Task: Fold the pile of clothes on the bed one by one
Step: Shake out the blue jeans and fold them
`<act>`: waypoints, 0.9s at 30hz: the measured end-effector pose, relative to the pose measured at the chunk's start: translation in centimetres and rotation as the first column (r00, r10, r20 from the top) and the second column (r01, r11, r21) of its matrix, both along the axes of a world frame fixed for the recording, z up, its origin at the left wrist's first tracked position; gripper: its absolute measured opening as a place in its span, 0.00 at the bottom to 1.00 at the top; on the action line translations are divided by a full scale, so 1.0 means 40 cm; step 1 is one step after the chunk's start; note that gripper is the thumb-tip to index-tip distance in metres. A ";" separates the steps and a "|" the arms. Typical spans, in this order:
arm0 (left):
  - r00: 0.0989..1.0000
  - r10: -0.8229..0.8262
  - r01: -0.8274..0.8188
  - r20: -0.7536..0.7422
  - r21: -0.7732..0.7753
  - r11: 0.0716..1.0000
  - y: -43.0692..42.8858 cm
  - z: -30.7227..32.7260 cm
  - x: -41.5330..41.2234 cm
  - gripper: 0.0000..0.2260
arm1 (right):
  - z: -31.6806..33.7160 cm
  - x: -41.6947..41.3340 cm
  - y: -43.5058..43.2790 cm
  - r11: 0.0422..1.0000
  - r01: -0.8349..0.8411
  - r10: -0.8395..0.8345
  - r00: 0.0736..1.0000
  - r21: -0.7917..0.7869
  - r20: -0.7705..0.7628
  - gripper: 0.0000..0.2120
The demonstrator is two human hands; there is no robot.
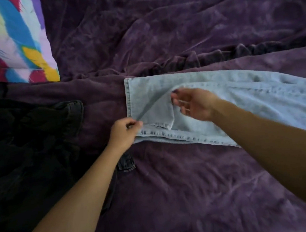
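In the head view, the light blue jeans (241, 102) are lying flat across the right middle of the frame on the bed's purple cover (175, 189). Their stitched hem end is facing the centre and the rest is running off the right edge. The left hand (124, 131) is pinching the lower hem corner between thumb and curled fingers, lifting a flap of denim so that a diagonal crease is rising toward the upper right. The right hand (192, 103) is hovering over the leg with fingers loosely spread, gripping nothing. Its fingertips are sitting just beside the raised fold, and whether they are touching it cannot be told. Wide stretches of soft, velvety, wrinkled cover are lying open in the lower centre and the upper right, while a bunched ridge of the cover is running just above the jeans' upper edge. A heap of black clothes (29, 147) is filling the left side, a strip of cover separating it from the hem. A brightly patterned pillow (12, 40) is occupying the upper left corner.
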State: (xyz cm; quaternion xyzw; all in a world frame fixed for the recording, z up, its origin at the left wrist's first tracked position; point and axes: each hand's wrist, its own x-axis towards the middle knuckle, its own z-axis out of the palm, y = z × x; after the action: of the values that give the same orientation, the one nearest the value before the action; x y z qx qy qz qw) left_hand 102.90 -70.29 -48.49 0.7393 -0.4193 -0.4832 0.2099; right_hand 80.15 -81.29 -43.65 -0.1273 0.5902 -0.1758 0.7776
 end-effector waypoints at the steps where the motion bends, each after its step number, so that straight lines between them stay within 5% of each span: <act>1: 0.995 0.091 -0.089 -0.031 0.060 0.994 -0.024 0.002 0.017 0.05 | 0.014 0.013 -0.029 0.998 0.048 -0.045 0.997 -0.036 0.057 0.06; 4: 0.976 0.187 -0.210 0.114 0.246 0.946 -0.055 0.002 0.050 0.23 | 0.033 0.037 -0.062 0.983 0.039 -0.042 0.999 -0.181 -0.015 0.12; 6: 0.962 0.177 -0.232 0.208 0.278 0.932 -0.054 -0.003 0.034 0.36 | 0.014 0.034 -0.033 0.894 -0.286 0.137 0.907 -0.345 -0.399 0.17; 8: 0.944 0.118 -0.200 0.307 0.249 0.948 -0.055 -0.015 -0.013 0.39 | -0.047 0.011 0.019 0.542 -0.790 0.247 0.474 -0.285 -0.845 0.25; 10: 0.918 0.105 -0.194 0.382 0.202 0.960 -0.060 -0.035 -0.066 0.33 | -0.107 0.003 0.062 0.149 -0.988 0.163 0.075 -0.051 -0.984 0.35; 13: 0.928 0.219 -0.271 0.302 0.141 0.952 -0.045 -0.081 -0.108 0.21 | -0.195 0.030 0.070 -0.049 -0.995 0.189 -0.099 0.091 -0.977 0.46; 16: 0.952 0.274 -0.282 0.138 0.045 0.958 -0.004 -0.105 -0.088 0.10 | -0.249 0.050 0.057 -0.082 -0.984 0.255 -0.176 0.161 -0.951 0.48; 20: 0.935 0.346 -0.346 0.071 -0.014 0.938 -0.017 -0.047 -0.036 0.07 | -0.194 -0.021 0.056 -0.078 -0.997 0.228 -0.008 -0.011 -0.974 0.45; 22: 0.939 0.315 -0.302 0.138 -0.109 0.947 -0.044 0.028 -0.030 0.06 | -0.149 -0.115 0.069 0.029 -0.997 0.178 0.076 -0.072 -0.981 0.42; 27: 0.927 0.109 0.052 0.359 -0.411 0.910 -0.108 0.255 -0.211 0.10 | -0.085 -0.414 0.148 0.451 -0.892 0.138 0.096 -0.024 -0.986 0.39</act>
State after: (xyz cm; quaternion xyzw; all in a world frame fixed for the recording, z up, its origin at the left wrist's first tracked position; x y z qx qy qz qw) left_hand 94.45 -74.60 -38.28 0.7626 -0.5332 -0.2304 0.2847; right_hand 63.60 -75.36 -47.03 -0.6804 0.6992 0.0560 0.2122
